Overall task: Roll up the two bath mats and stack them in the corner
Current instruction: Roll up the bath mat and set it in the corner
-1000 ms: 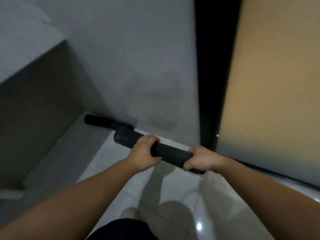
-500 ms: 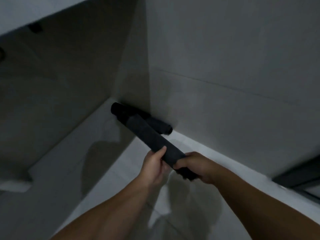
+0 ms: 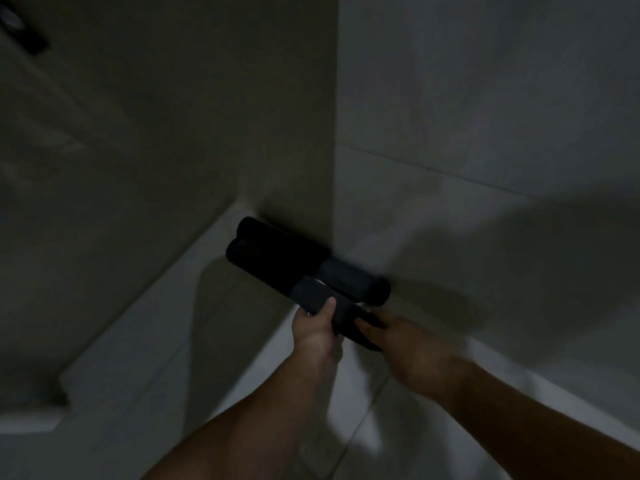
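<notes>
Both bath mats are rolled into dark tubes and lie low in the corner where the two walls meet. The first rolled mat point(image 3: 353, 280) rests on the floor point(image 3: 381, 427) against the foot of the wall point(image 3: 485, 98), running from about 10 o'clock to 4 o'clock. The second rolled mat point(image 3: 277, 265) lies alongside it on the nearer side, parallel and apparently touching; in this dim, blurred view I cannot tell whether it is bearing on the first roll or still just above the floor.

The left hand point(image 3: 313, 329) is closed around the near end of the second roll, thumb up on top. The right hand point(image 3: 398, 336) is curled over the same end from the 3 o'clock side, fingers wrapped on the fabric.

The roll looks light and soft, with a pliable fabric surface and enough bulk to keep its shape while held at one end. It will probably spring loose if released carelessly, so the free flap wants to sit underneath or against the other roll. A grip nearer the middle would give better control for lifting it on top.
</notes>
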The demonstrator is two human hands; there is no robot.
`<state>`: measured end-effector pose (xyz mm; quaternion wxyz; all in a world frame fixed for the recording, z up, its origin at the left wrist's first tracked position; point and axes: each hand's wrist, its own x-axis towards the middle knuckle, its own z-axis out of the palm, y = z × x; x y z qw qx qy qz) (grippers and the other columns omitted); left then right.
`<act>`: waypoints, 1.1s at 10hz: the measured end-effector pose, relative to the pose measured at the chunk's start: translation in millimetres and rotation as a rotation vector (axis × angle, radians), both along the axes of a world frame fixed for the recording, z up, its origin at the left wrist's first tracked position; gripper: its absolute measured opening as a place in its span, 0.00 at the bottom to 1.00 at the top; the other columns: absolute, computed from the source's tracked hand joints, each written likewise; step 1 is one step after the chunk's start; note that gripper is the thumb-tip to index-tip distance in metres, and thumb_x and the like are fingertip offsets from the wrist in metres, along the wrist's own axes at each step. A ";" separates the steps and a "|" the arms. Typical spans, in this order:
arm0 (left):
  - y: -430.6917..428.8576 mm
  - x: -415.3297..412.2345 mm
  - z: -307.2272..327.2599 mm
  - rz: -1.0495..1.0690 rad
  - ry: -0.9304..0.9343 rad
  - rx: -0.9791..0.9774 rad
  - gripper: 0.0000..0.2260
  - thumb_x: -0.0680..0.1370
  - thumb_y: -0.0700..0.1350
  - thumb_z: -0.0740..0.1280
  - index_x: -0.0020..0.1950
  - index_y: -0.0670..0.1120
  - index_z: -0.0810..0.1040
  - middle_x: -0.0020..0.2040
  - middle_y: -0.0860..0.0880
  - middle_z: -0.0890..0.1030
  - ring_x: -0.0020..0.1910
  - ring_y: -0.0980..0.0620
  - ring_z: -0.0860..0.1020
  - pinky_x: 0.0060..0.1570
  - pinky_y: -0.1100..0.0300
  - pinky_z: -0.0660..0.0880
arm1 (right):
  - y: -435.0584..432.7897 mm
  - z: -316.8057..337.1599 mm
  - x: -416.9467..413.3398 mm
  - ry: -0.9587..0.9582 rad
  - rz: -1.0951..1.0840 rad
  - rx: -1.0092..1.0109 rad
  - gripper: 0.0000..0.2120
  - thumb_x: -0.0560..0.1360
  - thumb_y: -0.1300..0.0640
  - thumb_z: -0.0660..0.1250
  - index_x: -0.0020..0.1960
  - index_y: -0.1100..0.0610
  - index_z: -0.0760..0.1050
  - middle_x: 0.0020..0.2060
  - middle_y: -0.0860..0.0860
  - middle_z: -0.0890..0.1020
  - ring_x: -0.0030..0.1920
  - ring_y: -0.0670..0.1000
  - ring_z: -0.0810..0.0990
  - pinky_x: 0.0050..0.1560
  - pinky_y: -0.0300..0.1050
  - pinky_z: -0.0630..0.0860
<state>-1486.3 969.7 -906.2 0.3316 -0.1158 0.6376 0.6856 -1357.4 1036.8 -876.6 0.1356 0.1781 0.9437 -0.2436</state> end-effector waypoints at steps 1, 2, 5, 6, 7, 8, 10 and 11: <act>5.6 -28.1 -22.3 0.113 0.029 -0.051 0.12 0.75 0.33 0.68 0.57 0.31 0.76 0.52 0.32 0.80 0.47 0.37 0.80 0.48 0.43 0.78 | 13.9 -34.2 -30.0 0.048 0.046 0.008 0.31 0.77 0.65 0.55 0.77 0.51 0.50 0.75 0.56 0.57 0.69 0.57 0.67 0.66 0.44 0.62; 2.1 -50.1 -42.7 0.082 0.046 -0.169 0.18 0.67 0.44 0.76 0.50 0.33 0.79 0.48 0.36 0.83 0.46 0.38 0.82 0.51 0.39 0.78 | 12.4 -52.1 -49.5 0.049 0.048 0.037 0.31 0.77 0.64 0.55 0.77 0.52 0.51 0.72 0.57 0.61 0.65 0.57 0.70 0.61 0.44 0.67; 14.0 -89.9 -70.3 -0.233 0.147 -0.329 0.24 0.67 0.55 0.72 0.58 0.43 0.78 0.56 0.44 0.82 0.53 0.46 0.82 0.57 0.49 0.78 | 27.2 -81.1 -73.5 0.228 0.103 0.457 0.22 0.60 0.54 0.67 0.53 0.57 0.82 0.40 0.57 0.84 0.46 0.63 0.81 0.49 0.64 0.75; 19.4 -89.3 -76.7 -0.220 0.113 -0.403 0.12 0.72 0.50 0.73 0.45 0.41 0.79 0.46 0.40 0.82 0.47 0.39 0.82 0.51 0.40 0.79 | 26.9 -81.7 -65.7 0.149 0.109 0.506 0.24 0.66 0.54 0.53 0.51 0.59 0.83 0.47 0.61 0.84 0.50 0.66 0.81 0.50 0.68 0.75; 19.1 -87.1 -71.2 -0.219 0.109 -0.420 0.11 0.73 0.48 0.72 0.44 0.41 0.78 0.46 0.39 0.81 0.46 0.40 0.82 0.51 0.42 0.79 | 26.7 -90.0 -66.9 0.135 0.109 0.509 0.24 0.66 0.55 0.51 0.50 0.59 0.83 0.55 0.64 0.81 0.53 0.69 0.80 0.47 0.69 0.76; 18.5 -87.3 -67.3 -0.210 0.080 -0.363 0.18 0.73 0.46 0.72 0.59 0.38 0.77 0.52 0.42 0.81 0.49 0.45 0.81 0.53 0.49 0.79 | 26.7 -92.5 -68.4 0.185 0.130 0.489 0.26 0.65 0.56 0.51 0.52 0.60 0.83 0.52 0.59 0.84 0.52 0.69 0.80 0.48 0.68 0.76; 16.7 -90.4 -71.6 -0.288 0.147 -0.456 0.18 0.72 0.48 0.72 0.57 0.38 0.78 0.56 0.40 0.81 0.54 0.43 0.81 0.55 0.47 0.79 | 28.1 -98.6 -67.0 0.210 0.156 0.440 0.31 0.51 0.53 0.78 0.54 0.59 0.82 0.50 0.58 0.84 0.55 0.67 0.79 0.48 0.73 0.73; 30.1 -81.2 -72.6 -0.218 0.262 -0.609 0.23 0.70 0.52 0.74 0.55 0.36 0.78 0.55 0.38 0.82 0.53 0.41 0.81 0.55 0.48 0.78 | 40.1 -99.9 -59.9 0.265 0.180 0.472 0.25 0.59 0.53 0.64 0.54 0.59 0.82 0.52 0.61 0.83 0.55 0.67 0.79 0.48 0.73 0.73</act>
